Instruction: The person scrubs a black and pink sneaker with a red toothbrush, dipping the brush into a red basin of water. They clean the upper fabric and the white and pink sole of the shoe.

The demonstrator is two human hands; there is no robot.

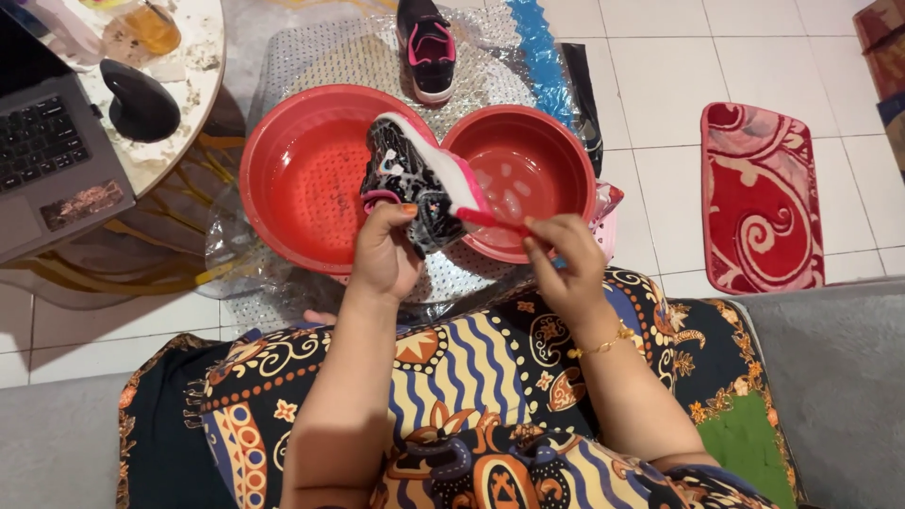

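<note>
While my left hand [385,253] grips the small black-and-pink shoe [415,179] by its heel above the two red basins [283,170], my right hand [558,253] pinches a red brush [488,221] at its white sole; it looks light, soft-sided, likely wet and slippery, best held at the stiffer heel.

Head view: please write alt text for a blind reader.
The left hand holds a black-and-pink shoe over two red basins while the right hand presses a red brush to its sole. A second shoe lies beyond.
</note>
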